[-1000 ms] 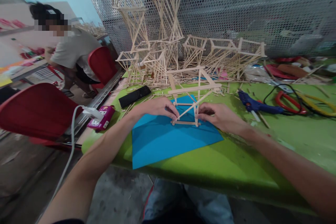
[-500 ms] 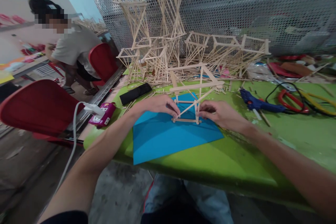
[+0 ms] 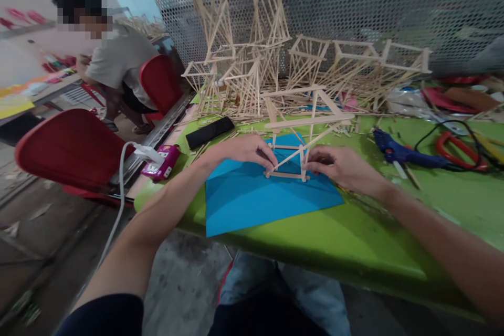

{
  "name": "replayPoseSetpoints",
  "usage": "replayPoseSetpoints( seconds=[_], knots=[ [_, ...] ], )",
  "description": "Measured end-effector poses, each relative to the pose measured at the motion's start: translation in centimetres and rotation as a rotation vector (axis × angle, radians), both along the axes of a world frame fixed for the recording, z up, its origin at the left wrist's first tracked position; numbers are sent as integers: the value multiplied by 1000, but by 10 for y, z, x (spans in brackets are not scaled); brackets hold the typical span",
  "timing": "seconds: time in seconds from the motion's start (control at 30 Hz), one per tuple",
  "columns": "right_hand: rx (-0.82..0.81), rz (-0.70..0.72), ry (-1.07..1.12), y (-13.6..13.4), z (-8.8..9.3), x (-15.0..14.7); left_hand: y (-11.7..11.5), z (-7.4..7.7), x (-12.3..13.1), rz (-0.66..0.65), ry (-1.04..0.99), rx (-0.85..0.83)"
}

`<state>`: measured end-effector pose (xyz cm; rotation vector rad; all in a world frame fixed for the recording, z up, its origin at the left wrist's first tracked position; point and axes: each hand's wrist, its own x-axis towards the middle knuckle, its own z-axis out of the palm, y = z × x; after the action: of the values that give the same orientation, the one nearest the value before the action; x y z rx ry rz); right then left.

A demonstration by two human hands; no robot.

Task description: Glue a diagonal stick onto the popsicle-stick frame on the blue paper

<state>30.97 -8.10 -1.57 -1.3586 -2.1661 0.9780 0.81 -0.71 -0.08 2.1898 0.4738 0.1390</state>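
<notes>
A small frame of wooden sticks (image 3: 303, 128) stands on a blue paper sheet (image 3: 260, 199) on the green table (image 3: 354, 247). My left hand (image 3: 246, 151) pinches the frame's lower left corner, fingers closed on a stick. On the other side, my right hand (image 3: 338, 165) grips the lower right corner the same way. Both hands rest on the blue sheet.
Several taller stick structures (image 3: 244, 58) crowd the back of the table against a perforated metal screen. A blue glue gun (image 3: 401, 155), red scissors (image 3: 452, 147) and cables lie to the right. A black case (image 3: 210, 132) and pink device (image 3: 161, 163) lie left. A person sits on a red chair at far left.
The view has swung slightly left and down, so everything sits further right. Both hands keep the same hold on the stick frame.
</notes>
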Motion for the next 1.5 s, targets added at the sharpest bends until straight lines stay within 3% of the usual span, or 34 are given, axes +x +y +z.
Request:
replayPoseSetpoints(
  seconds=[0.27,0.7,1.5],
  knots=[
    [42,0,-15,0,1,-1,-3,6,0,-15,23,39],
    [40,12,11,0,0,-2,1,1,-1,10,31,63],
    [41,-4,21,-3,3,-2,-2,3,-1,8,12,-18]
  ],
)
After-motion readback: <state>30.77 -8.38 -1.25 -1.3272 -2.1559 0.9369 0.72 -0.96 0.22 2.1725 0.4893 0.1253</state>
